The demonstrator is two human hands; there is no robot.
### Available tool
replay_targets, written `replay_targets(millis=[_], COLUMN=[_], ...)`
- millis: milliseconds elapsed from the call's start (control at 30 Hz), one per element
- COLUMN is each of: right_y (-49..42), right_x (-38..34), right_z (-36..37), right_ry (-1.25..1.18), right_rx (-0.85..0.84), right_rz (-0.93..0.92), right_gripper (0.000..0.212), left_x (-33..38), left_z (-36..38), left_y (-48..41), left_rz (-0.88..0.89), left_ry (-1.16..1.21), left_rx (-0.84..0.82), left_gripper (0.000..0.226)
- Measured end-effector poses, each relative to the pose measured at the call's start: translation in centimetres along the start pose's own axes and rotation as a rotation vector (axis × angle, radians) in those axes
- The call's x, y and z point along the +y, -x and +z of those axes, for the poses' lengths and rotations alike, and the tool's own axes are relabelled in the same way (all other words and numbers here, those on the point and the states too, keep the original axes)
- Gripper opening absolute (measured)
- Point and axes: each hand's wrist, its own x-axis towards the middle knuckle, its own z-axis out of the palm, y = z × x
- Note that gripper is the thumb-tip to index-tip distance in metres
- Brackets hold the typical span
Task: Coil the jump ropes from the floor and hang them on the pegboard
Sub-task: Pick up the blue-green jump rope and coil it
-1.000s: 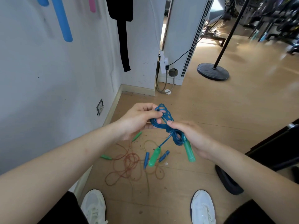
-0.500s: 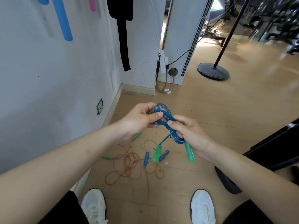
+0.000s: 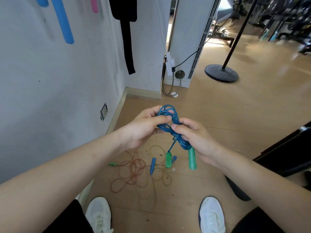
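Pinching a coiled blue plastic jump rope, with two green handles hanging below, between left hand and right hand, above a tangled thin orange jump rope on the wooden floor.

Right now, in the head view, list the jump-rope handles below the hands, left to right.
Order: green floor handle → blue floor handle → dangling green handle → large green handle below the right hand.

Bright daylight from far right, floor glare (sharp centre), wide-angle edge bending
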Motion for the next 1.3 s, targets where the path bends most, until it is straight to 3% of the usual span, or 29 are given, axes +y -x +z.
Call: replay_targets(millis=[200,367,433,567,767,967,1033,1167,1300], right_y=[-0.4,-0.5,-0.6,-0.5,-0.4,-0.5,-0.6,-0.8,-1.1], right_x=[0.5,0.8,0.7,0.7,0.4,0.2,0.1,-0.1,-0.5], right_z=[-0.4,-0.6,-0.8,-0.8,-0.5,-0.8,-0.8,-1.0,-1.4], right_ry=[0.028,-0.085,-0.125,-0.142,-0.160,-0.145,-0.150,-0.144,-0.128], right_rx=[-0.002,0.007,0.021,0.006,-0.030,0.024,0.031,0.070,0.136], right_rz=[0.003,0.006,0.013,0.023,0.031,0.007,0.012,0.022,0.037], right_gripper=[0.011,0.025,0.030,0.017,0.018,0.021,0.021,0.023,0.023], left_x=[0.0,0.2,0.4,0.7,0.8,1.3,1.0,-0.5,-2.0], left_z=[-0.1,0.1,0.2,-0.1,-0.3,-1.1,-1.1,-0.3,0.6], left_y=[-0.1,-0.1,0.0,0.2,-0.1,-0.1,0.0,0.4,1.1], left_rz=[-0.042,-0.161,-0.206,-0.252,-0.302,-0.249,-0.203,-0.180,-0.136], left_ry=[0.019,-0.033,-0.027,-0.091,0.052,0.085,0.045,-0.247,-0.420], left_rx=[0.049,0.124,0.132,0.043,-0.060,-0.041,-0.015,0.006,-0.133], left_gripper=[0.011,0.033,0.030,0.012,0.039,0.015,0.015,0.048,0.023])
